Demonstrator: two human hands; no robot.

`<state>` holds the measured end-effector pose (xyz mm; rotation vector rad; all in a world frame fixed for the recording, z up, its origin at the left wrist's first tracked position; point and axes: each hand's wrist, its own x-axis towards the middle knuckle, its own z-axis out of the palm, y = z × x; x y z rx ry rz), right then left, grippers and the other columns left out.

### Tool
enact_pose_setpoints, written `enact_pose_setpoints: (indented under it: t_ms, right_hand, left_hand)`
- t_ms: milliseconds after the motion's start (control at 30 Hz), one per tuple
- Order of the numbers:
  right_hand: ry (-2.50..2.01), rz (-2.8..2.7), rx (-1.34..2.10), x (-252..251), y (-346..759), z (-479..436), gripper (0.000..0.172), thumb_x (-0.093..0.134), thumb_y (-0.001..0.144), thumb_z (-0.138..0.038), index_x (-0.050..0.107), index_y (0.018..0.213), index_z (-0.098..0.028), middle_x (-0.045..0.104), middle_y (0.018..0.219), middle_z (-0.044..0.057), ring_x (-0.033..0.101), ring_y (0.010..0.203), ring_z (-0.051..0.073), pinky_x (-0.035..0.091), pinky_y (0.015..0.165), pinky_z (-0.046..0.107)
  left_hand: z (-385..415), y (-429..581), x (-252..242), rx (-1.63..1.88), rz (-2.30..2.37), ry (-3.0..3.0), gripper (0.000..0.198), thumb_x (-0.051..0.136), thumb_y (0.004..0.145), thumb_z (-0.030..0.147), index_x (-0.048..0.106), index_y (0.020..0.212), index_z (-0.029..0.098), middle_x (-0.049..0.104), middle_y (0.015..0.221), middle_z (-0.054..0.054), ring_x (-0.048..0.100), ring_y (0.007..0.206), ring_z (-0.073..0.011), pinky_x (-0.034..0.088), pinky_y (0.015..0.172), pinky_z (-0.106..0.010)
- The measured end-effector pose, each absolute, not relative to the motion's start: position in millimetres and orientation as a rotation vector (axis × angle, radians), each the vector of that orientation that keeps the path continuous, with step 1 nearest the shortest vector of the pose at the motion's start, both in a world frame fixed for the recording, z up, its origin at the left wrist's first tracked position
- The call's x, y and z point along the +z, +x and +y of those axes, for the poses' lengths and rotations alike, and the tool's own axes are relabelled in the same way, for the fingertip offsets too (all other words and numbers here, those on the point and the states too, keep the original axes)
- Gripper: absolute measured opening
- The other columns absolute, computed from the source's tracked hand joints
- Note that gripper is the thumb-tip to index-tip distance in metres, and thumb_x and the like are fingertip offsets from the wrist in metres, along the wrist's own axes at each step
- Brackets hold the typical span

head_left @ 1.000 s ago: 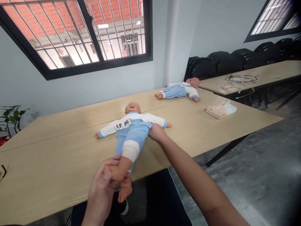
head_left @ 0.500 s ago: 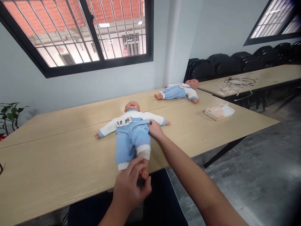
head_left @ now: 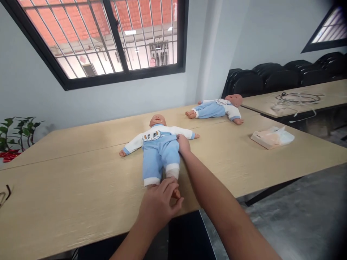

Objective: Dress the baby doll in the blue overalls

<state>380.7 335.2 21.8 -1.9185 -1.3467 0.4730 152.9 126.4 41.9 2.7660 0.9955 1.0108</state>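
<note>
On the pale wooden table [head_left: 67,202], the baby doll in blue dungarees [head_left: 159,151] now lies flat.
Our left hand [head_left: 159,204] has lowered and still pinches its feet; our right hand [head_left: 183,143] stays gripping its waist.

Matt pale wood-grain table [head_left: 81,187], doll [head_left: 159,151] in soft fleecy cloth (smooth plastic head)

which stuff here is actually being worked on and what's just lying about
In hand:
- near baby doll
- left hand at its feet
- right hand gripping its blue trousers

Lying about:
- second doll
- plastic-wrapped packet
- cables
- potted plant
</note>
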Motion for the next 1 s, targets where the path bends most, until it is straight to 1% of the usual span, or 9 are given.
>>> enact_pose_setpoints:
  t_ms: [233, 400, 467, 567, 700, 800, 867, 933, 1000]
  right_hand:
    - [-1.834, -1.378, 0.619, 24.8, 386.0, 329.2, 0.023, 0.055, 0.095, -0.03, 0.072, 0.095, -0.015, 0.079, 0.09, 0.012, 0.071, 0.08, 0.025, 0.05, 0.072, 0.029]
    - [-1.737, -1.379, 0.765, 31.5, 387.3, 323.1, 0.039, 0.038, 0.103, -0.031, 0.073, 0.092, -0.017, 0.076, 0.074, 0.009, 0.068, 0.059, 0.022, 0.052, 0.063, 0.031]
    - [-1.731, -1.356, 0.756, 33.8, 386.1, 322.4, 0.041, 0.037, 0.105, -0.031, 0.074, 0.093, -0.016, 0.078, 0.081, 0.012, 0.072, 0.07, 0.025, 0.055, 0.073, 0.033]
    - [-1.751, -1.273, 0.682, 35.0, 379.0, 321.4, 0.047, 0.033, 0.108, -0.035, 0.074, 0.105, -0.013, 0.077, 0.112, 0.02, 0.072, 0.107, 0.031, 0.052, 0.098, 0.038]
    - [-1.793, -1.142, 0.605, 33.3, 363.1, 314.3, 0.063, 0.016, 0.11, -0.044, 0.068, 0.126, -0.012, 0.067, 0.138, 0.023, 0.062, 0.131, 0.035, 0.043, 0.113, 0.047]
    - [-1.825, -1.088, 0.595, 31.8, 355.4, 307.3, 0.063, 0.016, 0.11, -0.046, 0.067, 0.13, -0.015, 0.068, 0.136, 0.021, 0.064, 0.127, 0.036, 0.045, 0.111, 0.049]
    - [-1.833, -1.07, 0.588, 31.4, 354.2, 304.3, 0.062, 0.017, 0.11, -0.046, 0.067, 0.131, -0.016, 0.069, 0.136, 0.021, 0.066, 0.125, 0.036, 0.047, 0.109, 0.048]
    - [-1.829, -1.066, 0.58, 31.4, 355.1, 302.9, 0.062, 0.017, 0.109, -0.045, 0.067, 0.131, -0.016, 0.069, 0.135, 0.02, 0.066, 0.124, 0.034, 0.047, 0.108, 0.047]
    - [-1.82, -1.071, 0.576, 31.5, 357.0, 302.7, 0.061, 0.016, 0.11, -0.044, 0.067, 0.129, -0.017, 0.07, 0.134, 0.019, 0.066, 0.123, 0.032, 0.048, 0.107, 0.043]
  left_hand:
    - [116.3, 169.6, 53.1, 0.687, 1.107, 2.783, 0.039, 0.066, 0.094, 0.027, 0.057, 0.131, 0.019, 0.069, 0.135, -0.012, 0.071, 0.11, -0.0316, 0.059, 0.084, -0.045]
    - [108.6, 144.3, 45.7, 1.087, 1.352, 2.485, 0.05, 0.058, 0.1, 0.041, 0.047, 0.145, 0.021, 0.056, 0.15, -0.017, 0.053, 0.138, -0.0339, 0.045, 0.114, -0.055]
    - [109.3, 127.0, 33.4, 1.202, 1.653, 2.218, 0.057, 0.052, 0.102, 0.046, 0.043, 0.15, 0.017, 0.049, 0.156, -0.022, 0.044, 0.147, -0.0373, 0.035, 0.12, -0.063]
    - [109.6, 109.0, 17.6, 0.89, 1.76, 2.047, 0.059, 0.038, 0.106, 0.051, 0.049, 0.149, 0.013, 0.045, 0.161, -0.024, 0.031, 0.157, -0.0395, 0.016, 0.126, -0.07]
    - [100.0, 122.4, 20.2, 0.66, 1.475, 1.95, 0.056, 0.04, 0.105, 0.055, 0.062, 0.141, 0.018, 0.043, 0.166, -0.018, 0.019, 0.163, -0.0351, -0.001, 0.131, -0.062]
    - [91.9, 155.4, 35.6, 0.83, 1.267, 1.517, 0.059, 0.055, 0.1, 0.058, 0.056, 0.148, 0.025, 0.042, 0.167, -0.012, 0.02, 0.163, -0.0325, 0.006, 0.133, -0.056]
    - [90.5, 178.8, 45.9, 0.963, 1.067, 1.111, 0.056, 0.058, 0.099, 0.057, 0.057, 0.146, 0.025, 0.049, 0.161, -0.011, 0.032, 0.158, -0.0295, 0.018, 0.132, -0.048]
    - [93.2, 197.8, 53.2, 1.074, 0.862, 0.762, 0.043, 0.054, 0.102, 0.051, 0.064, 0.131, 0.022, 0.065, 0.139, -0.011, 0.052, 0.139, -0.0247, 0.032, 0.125, -0.04]
    - [99.1, 209.8, 56.1, 1.149, 0.71, 0.546, 0.032, 0.05, 0.105, 0.045, 0.068, 0.104, 0.018, 0.069, 0.101, -0.006, 0.064, 0.104, -0.0193, 0.045, 0.109, -0.035]
